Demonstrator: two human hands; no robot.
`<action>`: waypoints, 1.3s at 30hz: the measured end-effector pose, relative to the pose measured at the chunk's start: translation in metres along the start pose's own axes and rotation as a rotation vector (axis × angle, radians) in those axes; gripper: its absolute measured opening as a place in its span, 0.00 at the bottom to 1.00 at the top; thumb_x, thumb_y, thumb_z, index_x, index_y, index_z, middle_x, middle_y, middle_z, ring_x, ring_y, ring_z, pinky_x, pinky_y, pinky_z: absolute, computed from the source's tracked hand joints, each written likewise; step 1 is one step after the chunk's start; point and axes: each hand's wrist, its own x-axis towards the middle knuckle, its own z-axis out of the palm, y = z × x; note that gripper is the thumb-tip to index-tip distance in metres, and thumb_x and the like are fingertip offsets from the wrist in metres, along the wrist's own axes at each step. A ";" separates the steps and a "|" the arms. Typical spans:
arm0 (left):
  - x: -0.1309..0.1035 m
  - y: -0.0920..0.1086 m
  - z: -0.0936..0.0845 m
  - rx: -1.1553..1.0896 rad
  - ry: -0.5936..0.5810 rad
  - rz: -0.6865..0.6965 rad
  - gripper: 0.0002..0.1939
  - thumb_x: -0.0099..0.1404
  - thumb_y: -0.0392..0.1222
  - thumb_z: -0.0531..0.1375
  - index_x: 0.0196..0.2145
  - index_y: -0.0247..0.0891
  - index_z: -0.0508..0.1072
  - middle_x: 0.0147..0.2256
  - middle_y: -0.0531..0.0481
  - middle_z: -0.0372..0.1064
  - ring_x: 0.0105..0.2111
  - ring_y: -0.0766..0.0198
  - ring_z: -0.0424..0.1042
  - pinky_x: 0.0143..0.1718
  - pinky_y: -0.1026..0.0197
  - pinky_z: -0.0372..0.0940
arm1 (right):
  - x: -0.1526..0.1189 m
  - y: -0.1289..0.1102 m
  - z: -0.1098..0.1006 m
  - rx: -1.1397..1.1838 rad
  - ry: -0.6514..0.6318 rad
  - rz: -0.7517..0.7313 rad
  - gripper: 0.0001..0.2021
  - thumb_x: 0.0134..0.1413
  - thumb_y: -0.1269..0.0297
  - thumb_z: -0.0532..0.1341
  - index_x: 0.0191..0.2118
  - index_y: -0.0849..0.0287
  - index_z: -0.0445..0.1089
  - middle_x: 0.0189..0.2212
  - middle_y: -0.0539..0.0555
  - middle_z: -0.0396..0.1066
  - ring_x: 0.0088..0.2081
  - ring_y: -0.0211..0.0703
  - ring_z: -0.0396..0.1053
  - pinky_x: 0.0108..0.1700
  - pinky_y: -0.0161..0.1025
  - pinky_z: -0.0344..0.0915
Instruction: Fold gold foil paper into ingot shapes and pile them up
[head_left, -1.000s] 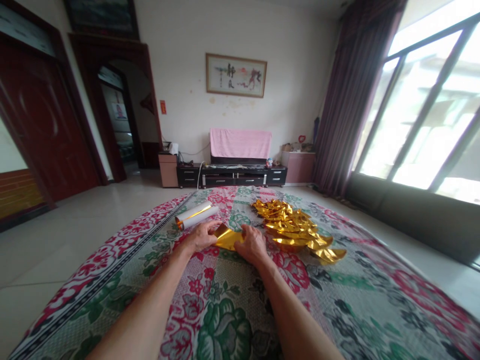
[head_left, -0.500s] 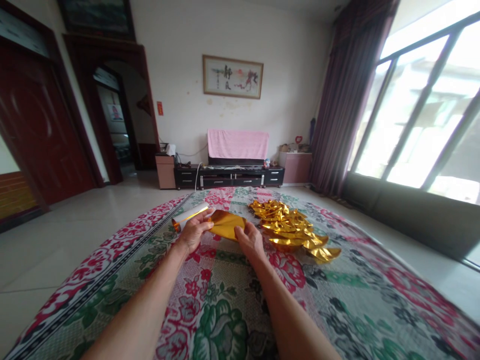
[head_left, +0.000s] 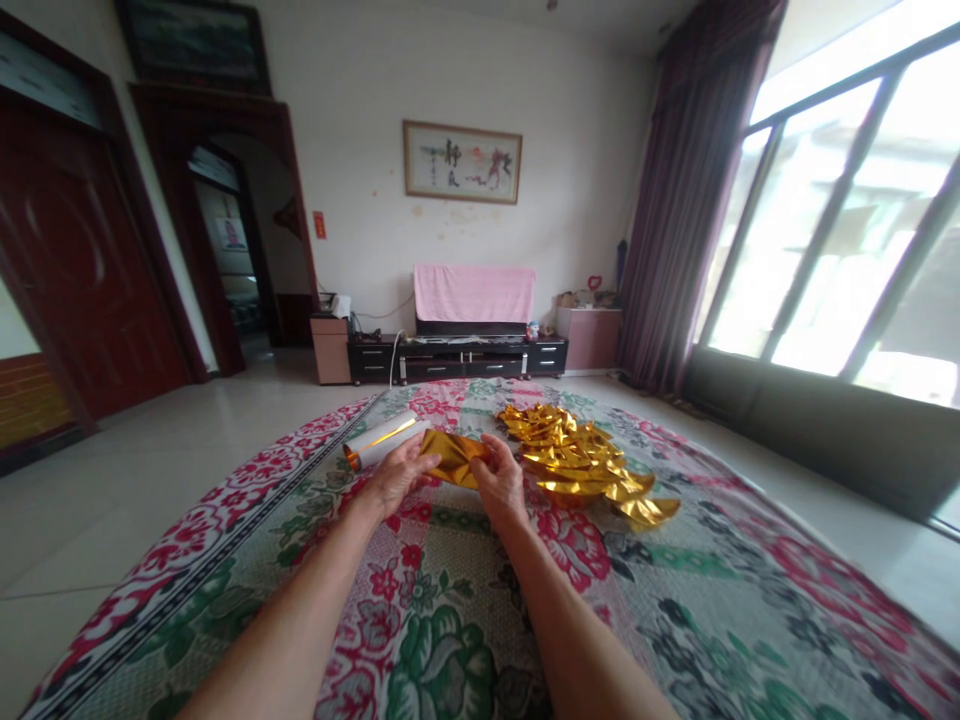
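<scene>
Between my two hands is a piece of gold foil paper (head_left: 453,457), creased across its shiny face. My left hand (head_left: 399,474) pinches its left end, thumb on top. At the right end, my right hand (head_left: 499,476) grips it with thumb and bent fingers. Just beyond my left hand lies a roll (head_left: 379,441), white with gold and orange showing. A pile of folded gold foil pieces (head_left: 577,455) rests to the right of my right hand, on the flowered cloth (head_left: 442,650).
Past the far edge of the cloth stands a low black cabinet (head_left: 465,362) with a pink cloth (head_left: 475,293) over something on it. A dark curtain (head_left: 667,220) and large windows are at the right, and a red door (head_left: 82,260) at the left.
The gold foil paper has narrowed and looks more creased between my hands. My left hand has come slightly nearer to me and right, uncovering more of the roll.
</scene>
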 end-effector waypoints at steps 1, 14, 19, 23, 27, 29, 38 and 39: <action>0.000 0.000 0.001 0.016 -0.039 0.008 0.29 0.47 0.40 0.66 0.48 0.37 0.67 0.45 0.42 0.68 0.36 0.60 0.71 0.34 0.63 0.65 | -0.001 0.000 0.000 -0.022 -0.015 -0.006 0.20 0.40 0.66 0.57 0.44 0.62 0.65 0.21 0.46 0.62 0.22 0.32 0.56 0.25 0.30 0.58; 0.011 -0.013 -0.006 0.074 0.106 -0.025 0.23 0.43 0.40 0.66 0.39 0.34 0.69 0.24 0.52 0.71 0.24 0.64 0.70 0.30 0.62 0.64 | -0.006 -0.006 -0.002 -0.067 -0.070 0.043 0.24 0.36 0.69 0.55 0.46 0.62 0.65 0.24 0.47 0.67 0.22 0.33 0.61 0.26 0.30 0.61; 0.011 -0.011 -0.001 0.065 0.117 -0.028 0.29 0.40 0.38 0.67 0.43 0.34 0.66 0.26 0.53 0.71 0.24 0.65 0.70 0.29 0.64 0.63 | -0.004 -0.005 -0.002 -0.062 0.000 0.131 0.23 0.39 0.63 0.57 0.46 0.63 0.65 0.27 0.50 0.69 0.24 0.35 0.63 0.26 0.31 0.61; 0.012 -0.011 -0.003 0.068 0.131 -0.013 0.30 0.41 0.38 0.67 0.44 0.33 0.66 0.26 0.53 0.70 0.24 0.66 0.70 0.29 0.64 0.63 | -0.004 -0.006 -0.003 -0.115 0.081 0.157 0.24 0.41 0.56 0.58 0.45 0.65 0.65 0.22 0.48 0.64 0.22 0.34 0.59 0.24 0.31 0.58; 0.013 -0.013 -0.006 0.069 0.119 -0.015 0.31 0.41 0.38 0.67 0.46 0.34 0.66 0.27 0.52 0.70 0.24 0.66 0.70 0.29 0.64 0.63 | -0.006 -0.009 -0.004 -0.099 0.075 0.123 0.23 0.41 0.57 0.57 0.44 0.66 0.65 0.17 0.44 0.57 0.19 0.32 0.53 0.22 0.30 0.54; 0.013 -0.013 -0.006 0.066 0.116 -0.009 0.31 0.41 0.37 0.67 0.45 0.34 0.66 0.29 0.51 0.70 0.25 0.66 0.70 0.30 0.64 0.63 | -0.006 -0.009 -0.004 -0.083 0.078 0.106 0.22 0.42 0.58 0.57 0.44 0.65 0.65 0.17 0.43 0.55 0.19 0.31 0.52 0.21 0.30 0.52; 0.012 -0.013 -0.004 0.073 0.124 0.024 0.30 0.42 0.37 0.67 0.45 0.34 0.66 0.30 0.52 0.70 0.26 0.68 0.69 0.30 0.66 0.62 | -0.006 -0.005 -0.003 -0.098 0.070 0.041 0.20 0.42 0.62 0.56 0.44 0.64 0.65 0.18 0.43 0.54 0.20 0.31 0.51 0.23 0.30 0.52; 0.012 -0.014 -0.004 0.072 0.123 0.025 0.30 0.42 0.36 0.67 0.45 0.34 0.66 0.31 0.52 0.70 0.26 0.68 0.69 0.30 0.66 0.62 | -0.006 -0.005 -0.003 -0.096 0.072 0.036 0.20 0.42 0.62 0.56 0.44 0.64 0.65 0.18 0.43 0.54 0.20 0.31 0.51 0.23 0.30 0.52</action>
